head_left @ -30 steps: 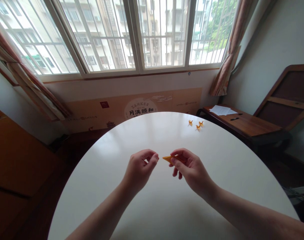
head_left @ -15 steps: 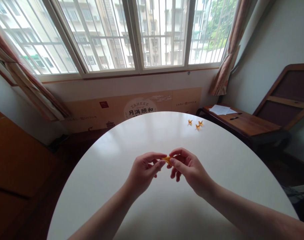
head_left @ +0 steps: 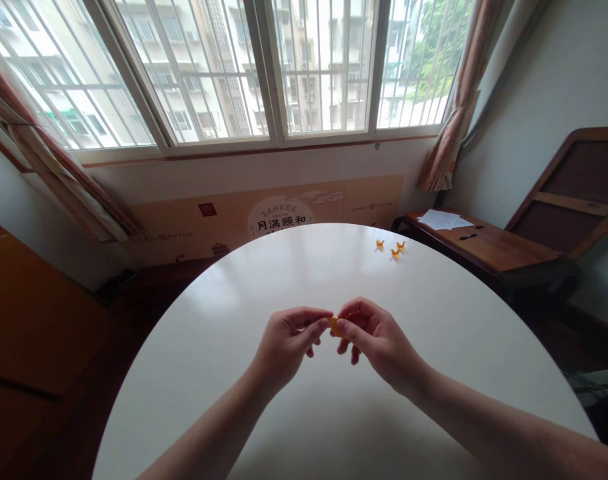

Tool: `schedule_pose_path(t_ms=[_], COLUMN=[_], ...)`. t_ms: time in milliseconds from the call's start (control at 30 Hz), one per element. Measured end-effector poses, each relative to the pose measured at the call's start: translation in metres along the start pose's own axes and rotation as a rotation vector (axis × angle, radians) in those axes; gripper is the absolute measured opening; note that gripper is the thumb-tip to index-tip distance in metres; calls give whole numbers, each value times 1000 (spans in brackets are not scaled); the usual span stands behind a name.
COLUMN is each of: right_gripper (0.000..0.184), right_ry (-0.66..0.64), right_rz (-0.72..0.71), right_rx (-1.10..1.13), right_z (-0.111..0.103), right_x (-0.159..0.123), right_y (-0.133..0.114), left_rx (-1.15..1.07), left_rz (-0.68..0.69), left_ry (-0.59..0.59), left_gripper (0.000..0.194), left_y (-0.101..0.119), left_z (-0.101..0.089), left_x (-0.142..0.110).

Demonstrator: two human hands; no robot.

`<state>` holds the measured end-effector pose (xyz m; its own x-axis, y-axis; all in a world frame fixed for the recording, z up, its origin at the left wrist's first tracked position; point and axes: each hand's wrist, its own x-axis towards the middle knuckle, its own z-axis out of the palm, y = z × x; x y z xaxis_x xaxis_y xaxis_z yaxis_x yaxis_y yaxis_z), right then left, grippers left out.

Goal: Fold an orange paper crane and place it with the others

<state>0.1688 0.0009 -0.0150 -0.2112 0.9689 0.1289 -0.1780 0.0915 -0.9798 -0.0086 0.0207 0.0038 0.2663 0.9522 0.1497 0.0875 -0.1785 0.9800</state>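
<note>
Between my two hands, above the white round table (head_left: 224,413), is a small folded piece of orange paper (head_left: 335,327). My left hand (head_left: 293,339) pinches its left end with thumb and forefinger. From the other side my right hand (head_left: 371,333) grips it, thumb in front and the forefinger behind. Much of the paper is hidden by the fingertips. Farther off on the table stand three small orange folded-paper birds (head_left: 395,253), close together.
Right of the table is a wooden bench (head_left: 509,247) bearing white paper sheets (head_left: 441,219) and a dark pen (head_left: 468,237). A barred window (head_left: 319,67) with tied curtains (head_left: 447,160) is ahead. An orange-brown cabinet (head_left: 29,320) stands at left.
The orange paper has turned slightly between my fingers, its pointed left end now less visible. Both hands stay in nearly the same place.
</note>
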Motion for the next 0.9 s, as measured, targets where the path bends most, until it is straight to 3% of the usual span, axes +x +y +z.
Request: schedule_pose_path(t_ms=[400,700,900], right_gripper=[32,37,38], right_ry=[29,-29,-18], right_rz=[-19,23,73], right_rx=[-67,-217,-146], right_z=[-1,-2,0], right_x=[0,1,1], right_y=[3,1,3], left_rx=[-45,8,-10], left_rz=[-61,-49,-75], left_ry=[0,19,-24], left_gripper=[23,24,28], left_y=[2,3,2], left_z=[3,0,1], left_x=[0,0,1])
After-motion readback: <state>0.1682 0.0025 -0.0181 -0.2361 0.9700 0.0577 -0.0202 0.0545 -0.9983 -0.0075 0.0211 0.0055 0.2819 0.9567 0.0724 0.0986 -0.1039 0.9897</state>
